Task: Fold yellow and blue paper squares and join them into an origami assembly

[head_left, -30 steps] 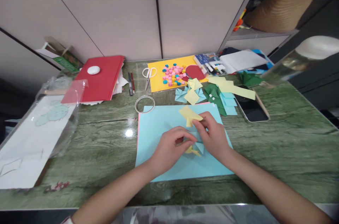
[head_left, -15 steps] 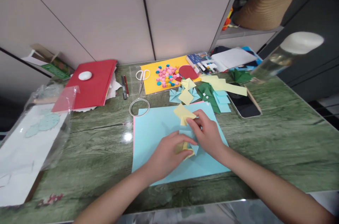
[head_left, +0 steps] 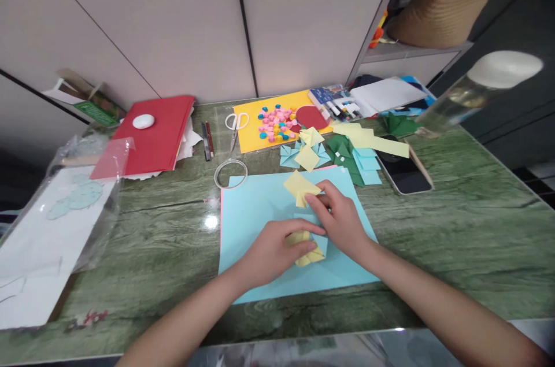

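Left hand (head_left: 271, 251) pinches a folded yellow-and-blue piece (head_left: 309, 247), fingers curled on it, low on the blue sheet (head_left: 255, 211) at table (head_left: 173, 240) centre. Right hand (head_left: 340, 219) presses the same piece from the right, thumb and forefinger nipping the edge of a yellow paper (head_left: 299, 186) just above. Tape ring (head_left: 230, 173) near the sheet's top-left corner; scissors (head_left: 235, 124) and beads (head_left: 274, 122) on the yellow card (head_left: 251, 136) behind. Phone (head_left: 405, 172) to the right.
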Available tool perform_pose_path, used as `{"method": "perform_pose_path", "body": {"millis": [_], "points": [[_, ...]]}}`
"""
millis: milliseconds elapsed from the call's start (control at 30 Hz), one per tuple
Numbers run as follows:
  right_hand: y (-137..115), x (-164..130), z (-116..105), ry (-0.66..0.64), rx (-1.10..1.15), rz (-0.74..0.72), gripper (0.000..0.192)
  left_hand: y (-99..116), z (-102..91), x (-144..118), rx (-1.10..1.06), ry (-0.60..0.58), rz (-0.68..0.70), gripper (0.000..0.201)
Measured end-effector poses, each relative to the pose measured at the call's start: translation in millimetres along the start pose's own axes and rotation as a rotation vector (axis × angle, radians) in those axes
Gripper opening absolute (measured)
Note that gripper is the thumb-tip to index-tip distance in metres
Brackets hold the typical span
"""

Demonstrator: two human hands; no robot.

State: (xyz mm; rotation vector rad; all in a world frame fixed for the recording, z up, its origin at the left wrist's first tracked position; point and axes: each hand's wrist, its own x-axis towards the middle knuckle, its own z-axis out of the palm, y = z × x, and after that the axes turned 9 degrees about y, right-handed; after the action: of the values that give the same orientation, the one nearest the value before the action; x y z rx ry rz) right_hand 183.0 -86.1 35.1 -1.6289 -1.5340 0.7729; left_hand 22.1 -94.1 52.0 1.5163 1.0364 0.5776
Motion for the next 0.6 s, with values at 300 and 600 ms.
{"method": "perform_pose_path", "body": {"millis": [300,600], "points": [[-1.5,0.4,2.0,-0.007,-0.006,-0.007,0.018,-0.8,-0.1,-0.2,-0.041,-0.033,0.02,0.016],[-1.4,-1.0,3.6,-0.035,0.002,0.003,0.016,0.7,2.8,-2.3,0.1,-0.004,-0.029,0.014]]}}
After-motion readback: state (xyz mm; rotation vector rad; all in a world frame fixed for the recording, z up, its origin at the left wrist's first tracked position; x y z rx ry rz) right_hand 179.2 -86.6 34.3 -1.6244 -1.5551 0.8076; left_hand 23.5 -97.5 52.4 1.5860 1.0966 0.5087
